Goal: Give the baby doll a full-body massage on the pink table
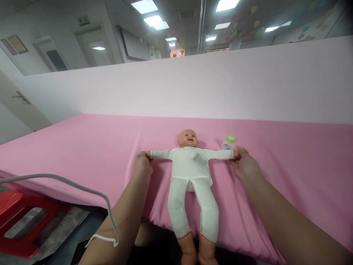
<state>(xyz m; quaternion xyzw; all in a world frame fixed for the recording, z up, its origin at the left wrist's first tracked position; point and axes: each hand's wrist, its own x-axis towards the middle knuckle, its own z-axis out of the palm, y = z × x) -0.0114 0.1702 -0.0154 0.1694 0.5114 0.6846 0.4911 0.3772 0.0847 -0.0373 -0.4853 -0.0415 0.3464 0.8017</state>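
A baby doll [190,163] with a white cloth body lies on its back on the pink sheet [110,140]. Both its arms are stretched straight out to the sides, and its lower legs hang past the front edge. My left hand [143,164] is closed around the doll's hand at the left. On the other side, my right hand [246,165] grips the doll's other hand between thumb and fingers. Just behind that arm stands a small clear bottle [228,142] with a green cap, apart from my fingers.
A low white wall [193,88] runs along the back of the bed, with glass above it. A grey-white cable [68,182] loops across the lower left, over my left forearm. On the floor at left stands a red plastic stool [24,221].
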